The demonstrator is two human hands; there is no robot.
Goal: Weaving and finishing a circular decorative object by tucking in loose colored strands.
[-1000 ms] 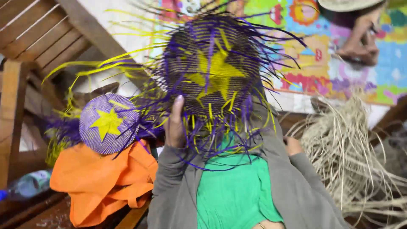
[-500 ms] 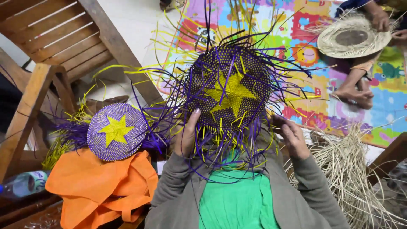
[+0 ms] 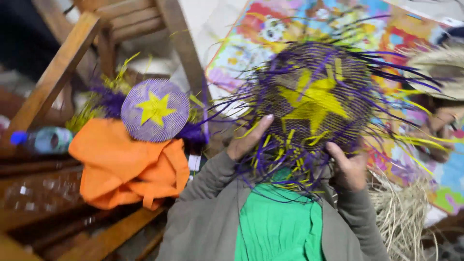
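A purple woven disc with a yellow star (image 3: 316, 99) and many loose purple and yellow strands is held up in front of me. My left hand (image 3: 249, 140) grips its lower left edge, thumb on the weave. My right hand (image 3: 349, 166) holds its lower right edge. Both arms are in grey sleeves, and a green cloth (image 3: 278, 224) lies between them. A second, smaller woven disc with a yellow star (image 3: 154, 110) rests to the left on an orange bag (image 3: 128, 169).
A wooden chair frame (image 3: 63, 67) stands at upper left, with a plastic bottle (image 3: 46, 140) beside it. A colourful play mat (image 3: 290, 29) covers the floor. Pale straw (image 3: 406, 217) lies at lower right. Another person's straw hat work (image 3: 440, 65) is at the right edge.
The view has swung, so the star disc and both hands sit further right and lower in the frame. My hands keep their hold on the disc's lower edge.
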